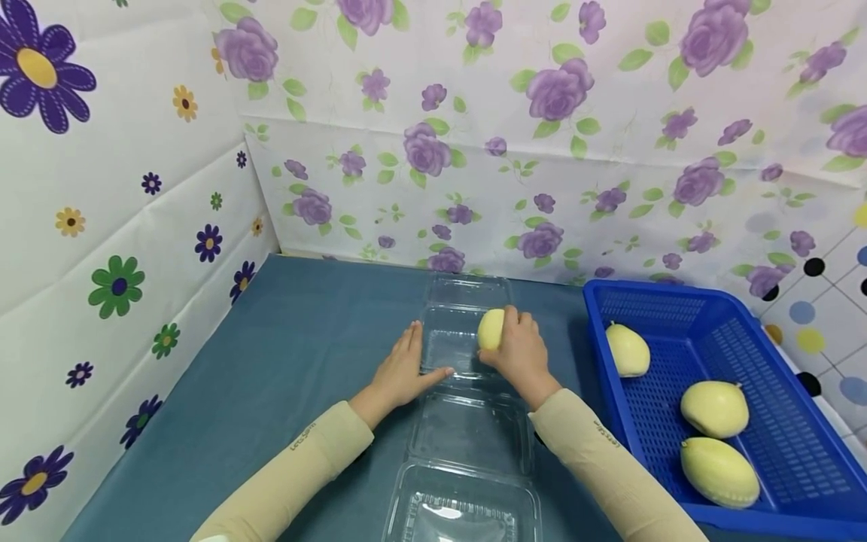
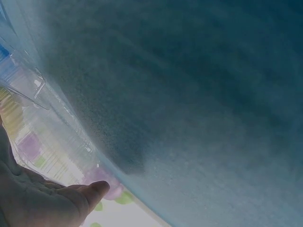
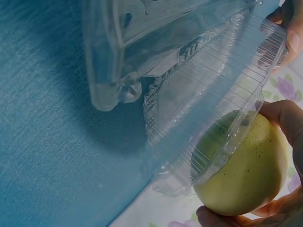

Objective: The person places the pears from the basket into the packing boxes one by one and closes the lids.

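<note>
Pale yellow fruit (image 1: 491,330) is gripped between the right hand's (image 1: 521,350) curled fingers and thumb, at the right side of the far clear container (image 1: 450,350). Fingers straight and thumb spread, the left hand (image 1: 403,369) lies along its left edge. Nearer on the worktop (image 1: 325,324) stands another clear container (image 1: 460,519); rightward, a blue basket (image 1: 667,287) holds three similar fruits (image 1: 714,409).

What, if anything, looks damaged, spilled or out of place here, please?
Only the dark specks on the fruit in the right hand, seen from the right wrist; they may be natural. Nothing looks spilled, and the other fruits lie inside the basket.
</note>
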Available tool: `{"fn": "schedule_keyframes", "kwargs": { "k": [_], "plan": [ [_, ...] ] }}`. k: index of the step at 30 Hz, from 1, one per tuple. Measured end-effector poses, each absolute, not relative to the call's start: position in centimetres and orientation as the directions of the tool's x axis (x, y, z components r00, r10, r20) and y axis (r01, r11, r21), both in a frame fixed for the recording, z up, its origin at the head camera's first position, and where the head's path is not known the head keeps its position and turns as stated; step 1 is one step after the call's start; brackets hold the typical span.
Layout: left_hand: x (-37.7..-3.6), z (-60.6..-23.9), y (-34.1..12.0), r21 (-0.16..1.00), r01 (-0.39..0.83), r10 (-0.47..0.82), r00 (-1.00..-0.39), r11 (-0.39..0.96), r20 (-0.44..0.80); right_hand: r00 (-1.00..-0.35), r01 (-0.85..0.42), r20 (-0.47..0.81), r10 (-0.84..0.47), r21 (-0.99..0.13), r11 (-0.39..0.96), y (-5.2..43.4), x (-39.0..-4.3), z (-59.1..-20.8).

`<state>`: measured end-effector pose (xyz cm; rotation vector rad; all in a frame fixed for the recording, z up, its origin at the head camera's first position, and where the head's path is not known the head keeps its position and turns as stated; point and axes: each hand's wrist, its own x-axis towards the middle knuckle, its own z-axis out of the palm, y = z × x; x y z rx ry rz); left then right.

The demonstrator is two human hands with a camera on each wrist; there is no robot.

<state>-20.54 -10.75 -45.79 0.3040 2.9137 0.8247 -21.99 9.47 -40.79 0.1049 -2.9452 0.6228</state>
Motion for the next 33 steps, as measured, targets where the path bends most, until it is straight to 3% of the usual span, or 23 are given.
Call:
{"fn": "schedule_keyframes", "kwargs": {
  "k": [15,22,33],
  "plan": [
    [-20.8,-45.6,-10.9,0.534,0.178,0.228,-0.973,0.827,-0.029,-0.981,-0.139,0.177,-0.078,-0.366,0.920,8.7,-22.7,-41.6],
    [-20.7,-45.6,-10.7,0.530,0.192,0.259,-0.964,0.826,-0.054,-0.991,-0.098,0.124,-0.058,-0.346,0.933,9.0,-22.8,-43.1],
    [-20.6,-45.7,-10.4,0.526,0.198,0.264,-0.963,0.827,-0.052,-0.988,-0.096,0.145,-0.051,-0.327,0.940,8.9,-22.9,-43.6]
  ]
}}
